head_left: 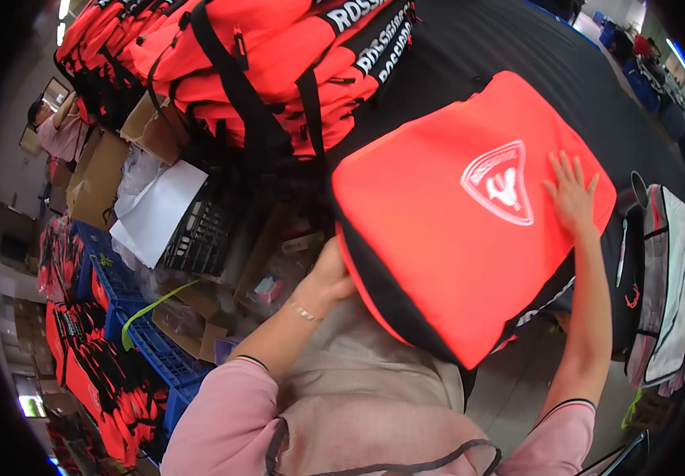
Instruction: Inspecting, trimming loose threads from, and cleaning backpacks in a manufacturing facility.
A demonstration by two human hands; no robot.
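Note:
In front of me is a red and black fabric bag [430, 230] with a white shield-shaped emblem on its broad red face. It is tilted, with its far part over a black-covered table [469, 40] and its near corner by my apron. My left hand [333, 270] holds the bag at its left edge, its fingertips hidden behind the fabric. On the red face, right of the emblem, my right hand [573, 194] lies flat with the fingers spread.
Similar red and black bags [279, 79] are piled at the far left of the table. Left of me stand cardboard boxes [96, 178], a black crate [200, 234] with white paper, and blue crates [160, 345]. A grey-white bag [668, 278] is at right. Another person [65, 131] is far left.

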